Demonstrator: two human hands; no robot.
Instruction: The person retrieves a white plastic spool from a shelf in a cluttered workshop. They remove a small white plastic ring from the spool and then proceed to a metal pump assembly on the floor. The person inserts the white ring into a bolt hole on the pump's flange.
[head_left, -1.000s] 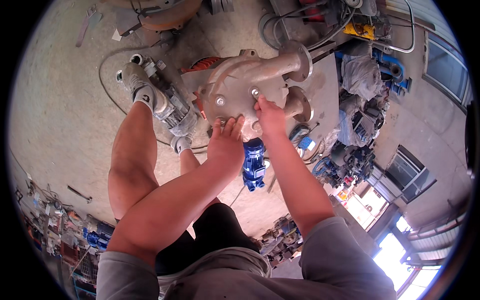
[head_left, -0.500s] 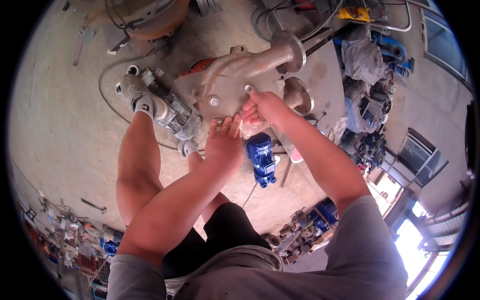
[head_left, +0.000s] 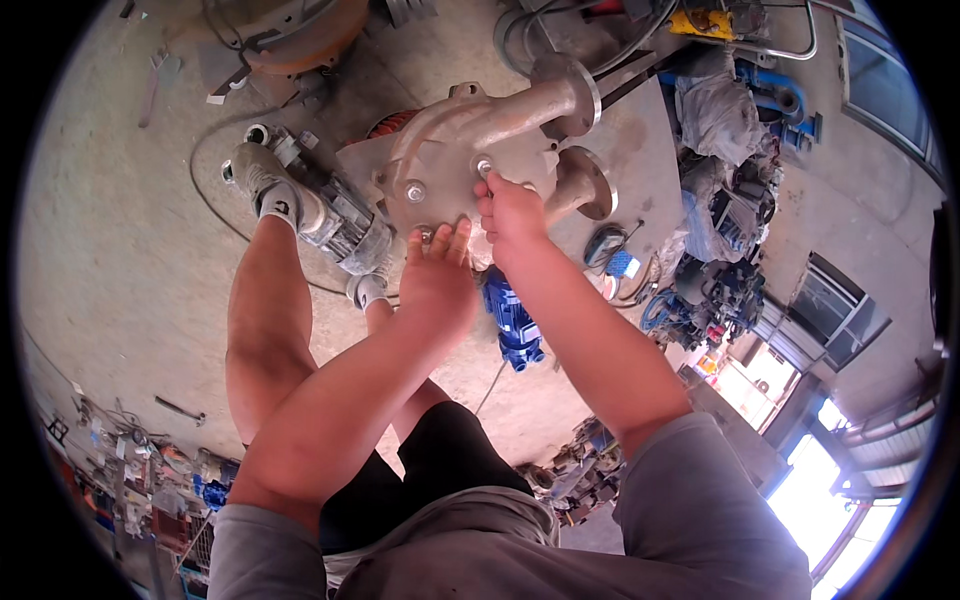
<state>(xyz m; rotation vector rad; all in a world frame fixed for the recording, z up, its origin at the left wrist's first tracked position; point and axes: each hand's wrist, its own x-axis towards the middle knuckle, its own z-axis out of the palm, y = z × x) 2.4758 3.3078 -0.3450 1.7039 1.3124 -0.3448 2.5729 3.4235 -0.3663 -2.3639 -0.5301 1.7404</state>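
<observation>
A grey-brown pump casing [head_left: 450,150] with two flanged pipe ends stands in front of me. Silvery round bolt-like fittings sit on its face, one [head_left: 415,190] at the left and another [head_left: 484,167] higher up. My left hand [head_left: 440,275] lies on the lower part of the casing, fingers stretched and apart, by a third fitting [head_left: 427,234]. Closed, with curled fingers, my right hand [head_left: 515,215] has its thumb side against the upper fitting. Whatever it grips there is hidden.
A blue motor [head_left: 515,320] is below the casing. To the left, a grey motor unit [head_left: 345,220] lies beside my shoe [head_left: 255,170]. Plastic-covered machine parts [head_left: 725,120] line the right wall. Near the top is a large rusty round housing [head_left: 310,35]. A cable [head_left: 197,170] crosses the floor.
My right hand has turned at the wrist beside the upper fitting, and its forearm has swung left. The left hand keeps its place on the casing. The whole view has shifted slightly.
</observation>
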